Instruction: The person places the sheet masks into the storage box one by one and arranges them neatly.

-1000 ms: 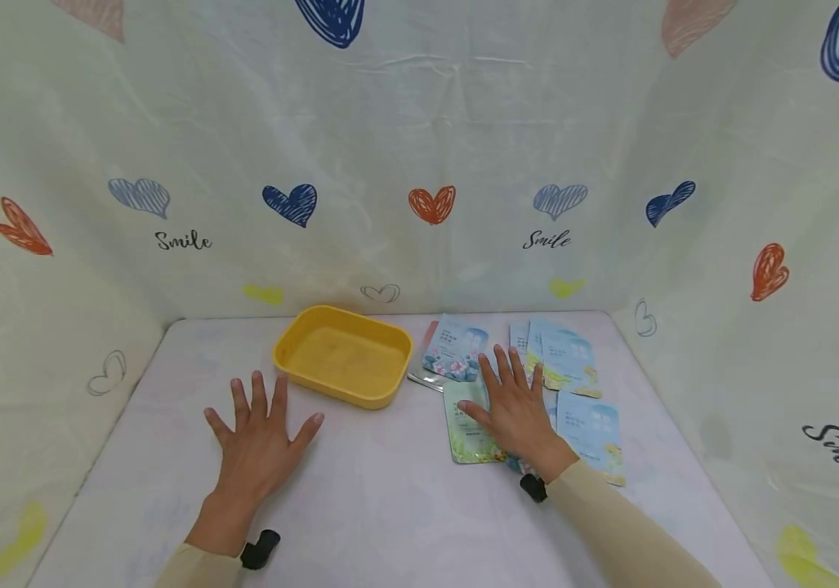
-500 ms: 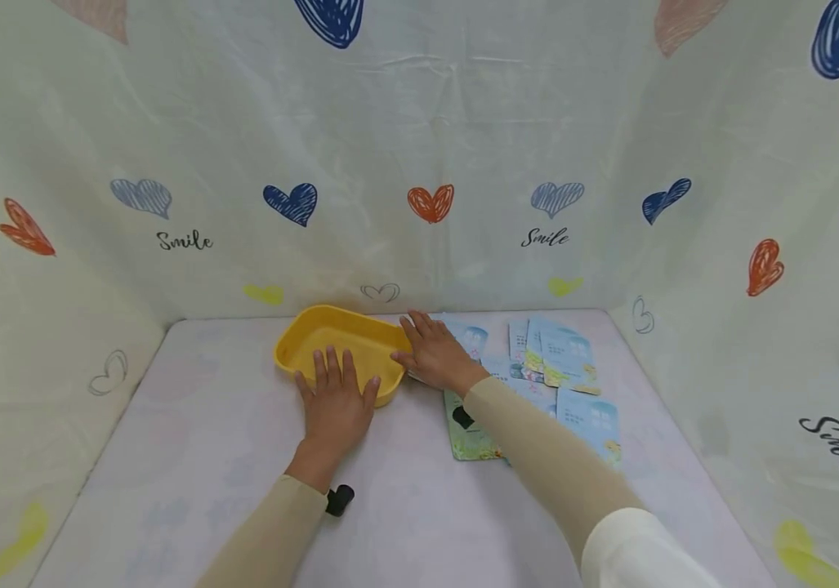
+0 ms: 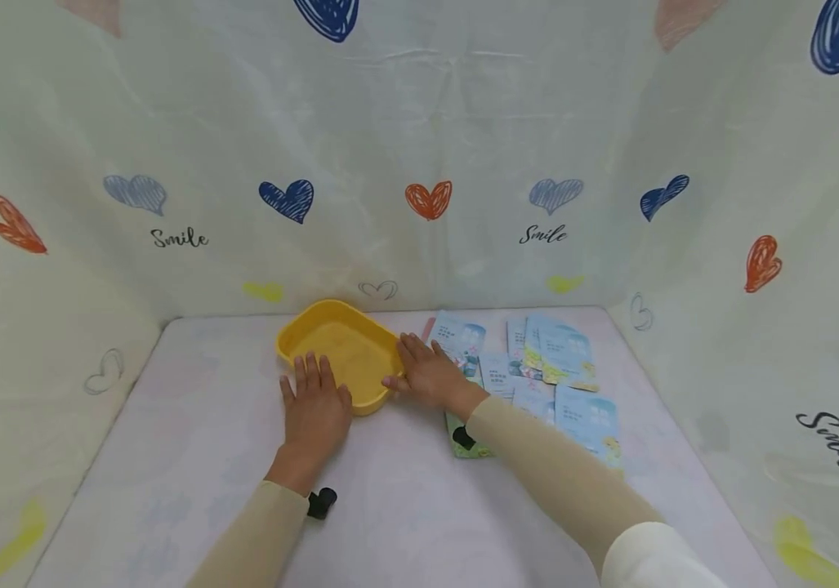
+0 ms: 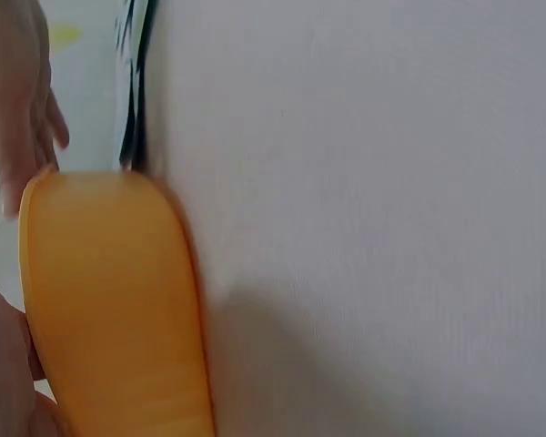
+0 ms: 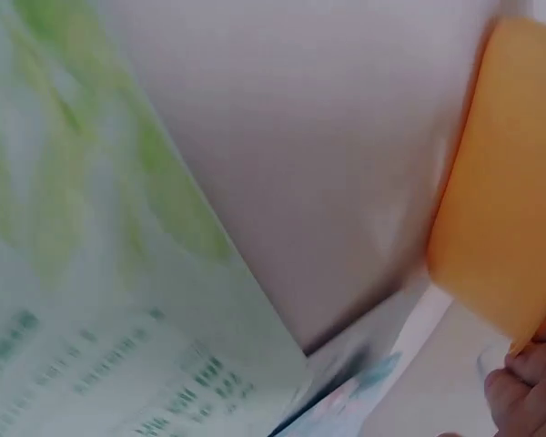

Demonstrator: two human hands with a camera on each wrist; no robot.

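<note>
A yellow rectangular tray (image 3: 360, 400) with rounded corners sits at the back of the table, left of centre. My left hand (image 3: 312, 420) holds its near-left rim, fingers reaching over the edge. Across from it, my right hand (image 3: 430, 376) grips the right-hand rim, thumb toward the near corner. In the left wrist view the tray's outer wall (image 4: 118, 300) faces the camera, with both hands at its rim. The right wrist view shows fingers (image 5: 532, 378) at the rim. Under and beyond my right wrist lies a green sachet (image 5: 100, 228), partly hidden in the head view.
Several flat blue printed sachets (image 3: 566, 355), like sheet-mask packets, lie overlapping on the right of the table. One floral sachet (image 3: 457, 335) lies close beside the tray and right hand. A white curtain (image 3: 360, 122) printed with hearts surrounds the white table (image 3: 404, 523).
Both hands have come from over the table and the sachets to the tray's rim. Held there, the tray has turned slightly clockwise.
</note>
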